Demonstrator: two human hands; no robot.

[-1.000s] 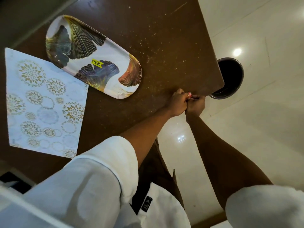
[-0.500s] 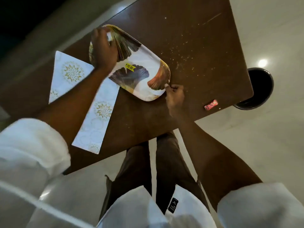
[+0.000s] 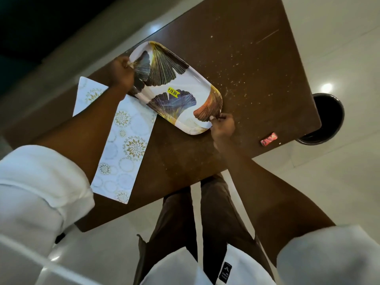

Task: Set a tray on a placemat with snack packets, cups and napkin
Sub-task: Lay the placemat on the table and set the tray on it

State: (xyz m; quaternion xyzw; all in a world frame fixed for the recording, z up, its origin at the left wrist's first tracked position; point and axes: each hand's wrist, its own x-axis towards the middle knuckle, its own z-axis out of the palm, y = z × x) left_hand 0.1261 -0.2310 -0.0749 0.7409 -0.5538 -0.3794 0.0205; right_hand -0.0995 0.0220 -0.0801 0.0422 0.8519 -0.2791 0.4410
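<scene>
Gripping one tray's (image 3: 174, 83) ends are two hands (image 3: 121, 73) (image 3: 223, 125), near one placemat (image 3: 127, 145).

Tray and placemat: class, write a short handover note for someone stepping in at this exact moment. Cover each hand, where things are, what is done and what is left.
Left hand grips the tray at its far end; right hand pinches its near rim.
The tray lies mostly over bare table, with only its edge at the placemat; lifted or resting, cannot tell.
A small red packet lies near the table's right edge.
Done: tray held in both hands.
Left: set tray on placemat, add packets, cups, napkin; cups and napkin are not in view.
</scene>
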